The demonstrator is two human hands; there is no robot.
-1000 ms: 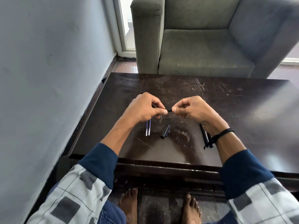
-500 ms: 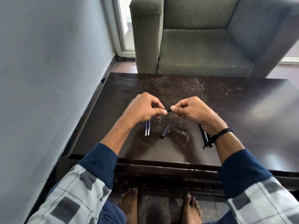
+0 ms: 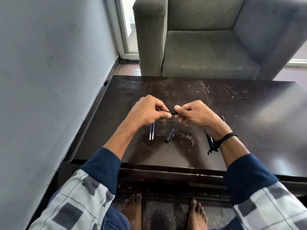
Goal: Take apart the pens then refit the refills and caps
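Above the dark wooden table (image 3: 249,130), both hands hold one black pen (image 3: 173,112) level between them. My left hand (image 3: 147,112) pinches its left end and my right hand (image 3: 194,114) grips its right end; only a short middle piece shows. On the table below lie two thin blue refills (image 3: 151,132) side by side and a black cap (image 3: 169,137). Another black pen part (image 3: 210,141) lies partly hidden under my right wrist. A thin pointed piece (image 3: 223,118) lies to the right of my right hand.
A grey armchair (image 3: 207,47) stands just beyond the table's far edge. A grey wall (image 3: 49,80) runs close along the left side. Two bare feet (image 3: 162,211) are on the floor under the near edge.
The hands have drawn slightly apart, so a little more of the black pen shows between them. The parts on the table have not moved.
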